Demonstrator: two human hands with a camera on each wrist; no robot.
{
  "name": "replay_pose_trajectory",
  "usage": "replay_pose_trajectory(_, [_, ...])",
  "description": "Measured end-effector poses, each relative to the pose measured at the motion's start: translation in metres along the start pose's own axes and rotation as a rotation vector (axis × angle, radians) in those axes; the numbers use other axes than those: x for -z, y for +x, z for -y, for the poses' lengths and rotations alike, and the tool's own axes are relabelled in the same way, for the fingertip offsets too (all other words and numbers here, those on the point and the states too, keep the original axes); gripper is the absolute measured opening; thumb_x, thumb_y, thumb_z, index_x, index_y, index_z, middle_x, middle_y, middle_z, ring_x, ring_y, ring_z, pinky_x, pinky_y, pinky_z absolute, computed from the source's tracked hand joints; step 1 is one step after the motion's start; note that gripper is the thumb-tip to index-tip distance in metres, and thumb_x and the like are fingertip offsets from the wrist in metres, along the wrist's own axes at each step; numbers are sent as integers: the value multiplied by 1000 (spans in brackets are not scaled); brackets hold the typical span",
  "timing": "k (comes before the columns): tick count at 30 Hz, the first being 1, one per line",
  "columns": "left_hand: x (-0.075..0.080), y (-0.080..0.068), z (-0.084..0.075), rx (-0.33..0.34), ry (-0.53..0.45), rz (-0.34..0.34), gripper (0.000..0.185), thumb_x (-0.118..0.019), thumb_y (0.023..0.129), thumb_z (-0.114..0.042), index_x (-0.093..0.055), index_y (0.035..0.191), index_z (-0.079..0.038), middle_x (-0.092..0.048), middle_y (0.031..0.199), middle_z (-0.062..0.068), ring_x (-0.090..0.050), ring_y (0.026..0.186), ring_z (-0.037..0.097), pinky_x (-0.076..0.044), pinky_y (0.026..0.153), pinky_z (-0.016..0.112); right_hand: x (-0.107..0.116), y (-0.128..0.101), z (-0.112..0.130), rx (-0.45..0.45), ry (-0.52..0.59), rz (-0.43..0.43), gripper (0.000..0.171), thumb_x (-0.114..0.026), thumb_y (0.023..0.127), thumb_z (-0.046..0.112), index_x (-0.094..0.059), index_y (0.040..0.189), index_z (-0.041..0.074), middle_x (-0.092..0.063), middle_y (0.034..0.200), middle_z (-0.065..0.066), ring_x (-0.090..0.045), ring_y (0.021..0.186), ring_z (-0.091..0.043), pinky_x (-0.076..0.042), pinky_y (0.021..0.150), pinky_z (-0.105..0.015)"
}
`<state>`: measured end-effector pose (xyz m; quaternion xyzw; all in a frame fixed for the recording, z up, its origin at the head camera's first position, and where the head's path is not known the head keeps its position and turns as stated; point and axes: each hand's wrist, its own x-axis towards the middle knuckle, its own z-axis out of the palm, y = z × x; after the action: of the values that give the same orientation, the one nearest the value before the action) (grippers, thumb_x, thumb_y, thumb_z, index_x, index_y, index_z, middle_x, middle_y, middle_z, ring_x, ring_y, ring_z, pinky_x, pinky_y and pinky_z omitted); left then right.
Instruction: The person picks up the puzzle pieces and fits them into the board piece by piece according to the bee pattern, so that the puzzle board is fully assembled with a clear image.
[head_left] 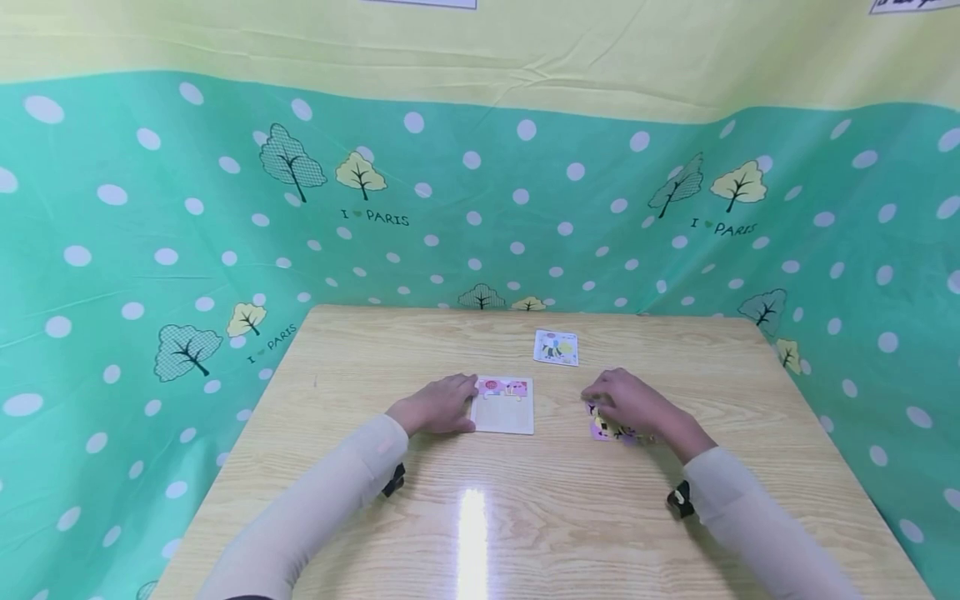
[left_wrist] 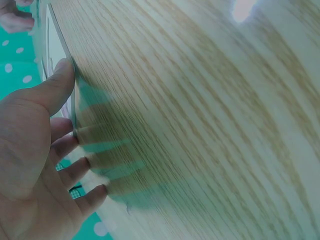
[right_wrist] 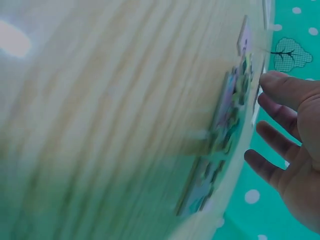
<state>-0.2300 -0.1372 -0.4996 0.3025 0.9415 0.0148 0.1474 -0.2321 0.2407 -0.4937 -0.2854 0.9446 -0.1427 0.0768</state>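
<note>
A white puzzle tray (head_left: 504, 414) lies on the table, a pink printed strip of puzzle pieces (head_left: 502, 388) along its far side. My left hand (head_left: 442, 404) rests at the tray's left edge, thumb and fingers extended and touching it in the left wrist view. My right hand (head_left: 626, 400) is above several loose puzzle pieces (head_left: 603, 429) in pink, yellow and black. Thumb and index finger come together on a thin edge that looks like a puzzle piece (right_wrist: 257, 92); its print is hidden. Below them, the loose pieces (right_wrist: 230, 110) lie heaped.
Beyond the tray, a small picture card (head_left: 556, 347) with a bee-like print lies on the wooden table (head_left: 375, 350). A green dotted cloth (head_left: 450, 225) hangs behind and at both sides. A light glare (head_left: 472, 533) shows on the near tabletop.
</note>
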Motion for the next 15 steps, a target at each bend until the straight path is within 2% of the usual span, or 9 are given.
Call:
replay_pose_trajectory(5, [1,0,-1,5,-2,1,78,-64,95,-54,-42,153,-6,-32,166,17,-34,153,35,-29,128,47,-2,-5,-3,6,-20,10,33,-73,92,10,-73,125,11,-70,118,-9,-63,111,-30,-57,97,-48])
replay_pose_trajectory(15, [1,-1,-1,6,-26,1,76,-65,95,-53,-45,151,-6,-33,165,17,-35,152,35,-30,128,47,-7,-3,-7,4,-2,-1,32,-73,91,11,-73,123,11,-71,115,-6,-64,109,-28,-57,97,-48])
